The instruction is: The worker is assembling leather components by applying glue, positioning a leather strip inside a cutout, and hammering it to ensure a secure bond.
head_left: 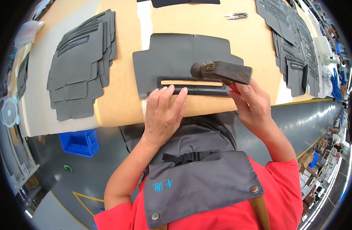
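A dark grey panel (170, 55) with stepped corners and a centre crease lies flat at the table's near edge. Along its near side runs a long slot with a black border, and the table shows through it. My left hand (163, 111) rests its spread fingertips on the panel's near edge, just below the slot's border, holding nothing. In my right hand (254, 105) is a hammer (226, 72), gripped by its handle, which my fingers mostly hide. The hammer's dark, worn head hovers over the right end of the slot; whether it touches the panel I cannot tell.
Stacks of similar grey panels lie at the left (78, 65) and the right (295, 42) of the tan table (126, 109). Small thread snips (236, 16) lie at the back, near a black piece (185, 3). A blue crate (80, 143) stands on the floor.
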{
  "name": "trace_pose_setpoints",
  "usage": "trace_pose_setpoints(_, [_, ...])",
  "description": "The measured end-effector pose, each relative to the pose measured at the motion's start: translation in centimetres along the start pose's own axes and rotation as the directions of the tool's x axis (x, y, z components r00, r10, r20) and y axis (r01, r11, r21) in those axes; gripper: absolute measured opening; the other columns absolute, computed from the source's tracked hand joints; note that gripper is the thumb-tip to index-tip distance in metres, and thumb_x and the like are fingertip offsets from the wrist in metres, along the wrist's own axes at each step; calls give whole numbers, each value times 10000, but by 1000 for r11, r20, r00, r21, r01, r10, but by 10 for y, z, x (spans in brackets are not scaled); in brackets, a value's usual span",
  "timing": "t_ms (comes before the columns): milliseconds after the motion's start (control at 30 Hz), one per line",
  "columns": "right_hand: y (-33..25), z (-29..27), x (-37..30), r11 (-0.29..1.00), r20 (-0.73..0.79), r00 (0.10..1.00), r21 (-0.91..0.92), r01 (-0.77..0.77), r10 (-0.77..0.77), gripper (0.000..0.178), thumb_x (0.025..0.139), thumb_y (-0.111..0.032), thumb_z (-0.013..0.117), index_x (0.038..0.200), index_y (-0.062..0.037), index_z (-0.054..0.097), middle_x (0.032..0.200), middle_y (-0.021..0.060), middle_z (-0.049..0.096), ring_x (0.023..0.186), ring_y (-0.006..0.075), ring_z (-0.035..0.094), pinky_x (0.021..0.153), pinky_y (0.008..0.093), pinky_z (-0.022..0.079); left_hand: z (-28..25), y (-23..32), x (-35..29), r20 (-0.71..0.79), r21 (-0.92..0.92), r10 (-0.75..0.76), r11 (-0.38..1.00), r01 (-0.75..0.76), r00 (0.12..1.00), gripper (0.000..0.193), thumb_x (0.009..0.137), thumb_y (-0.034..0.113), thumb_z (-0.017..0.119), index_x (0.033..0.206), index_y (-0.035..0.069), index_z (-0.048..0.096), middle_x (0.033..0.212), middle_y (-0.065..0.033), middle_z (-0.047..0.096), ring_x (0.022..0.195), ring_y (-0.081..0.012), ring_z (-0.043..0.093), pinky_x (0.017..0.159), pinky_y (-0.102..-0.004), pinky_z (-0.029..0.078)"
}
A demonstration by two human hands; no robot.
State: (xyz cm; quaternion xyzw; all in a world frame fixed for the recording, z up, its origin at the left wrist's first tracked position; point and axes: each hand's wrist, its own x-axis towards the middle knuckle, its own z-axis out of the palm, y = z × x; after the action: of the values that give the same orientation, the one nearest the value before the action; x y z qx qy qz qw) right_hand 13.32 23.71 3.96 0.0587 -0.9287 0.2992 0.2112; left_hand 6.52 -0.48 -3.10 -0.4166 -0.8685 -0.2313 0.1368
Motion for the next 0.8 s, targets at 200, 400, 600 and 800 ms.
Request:
trace_pose_setpoints(200, [-4, -9, 3, 985, 278, 961, -162, 52, -5, 601, 862, -3, 695, 1430, -180, 610, 764, 54, 583, 631, 223, 597, 569, 373, 507, 5, -2, -6, 17, -40, -16, 999, 17, 1000, 443, 864, 128, 745, 1299, 120, 660, 1264, -134, 557, 1181, -325, 529, 1044, -470, 459])
trace_pose_setpoints(400, [4, 2, -12, 954, 331, 943, -289, 83, 18, 578, 869, -4, 648, 1408, -212, 638, 742, 32, 541, 607, 219, 572, 551, 366, 496, 5, -2, -5, 2, -13, 5, 1000, -5, 1000, 432, 853, 136, 749, 1275, 121, 661, 1249, -130, 571, 1177, -315, 539, 1045, -457, 467])
trace_pose_setpoints(600, [-7, -8, 6, 996, 147, 989, -83, 28, -16, 687, 839, 22, 641, 1462, -265, 604, 750, 33, 525, 600, 217, 561, 551, 360, 495, 0, -2, -8, 35, -65, -32, 997, 34, 999, 414, 884, 114, 726, 1288, 84, 640, 1314, -134, 560, 1214, -340, 527, 1058, -481, 461])
trace_pose_setpoints(800, [-11, -8, 7, 957, 419, 907, -279, 79, 47, 728, 831, 18, 632, 1496, -272, 566, 750, 43, 511, 649, 216, 580, 564, 368, 492, 9, -7, -8, -31, -83, -5, 997, 2, 1000, 389, 850, 122, 753, 1221, 45, 663, 1184, -129, 576, 1153, -330, 545, 1039, -480, 485])
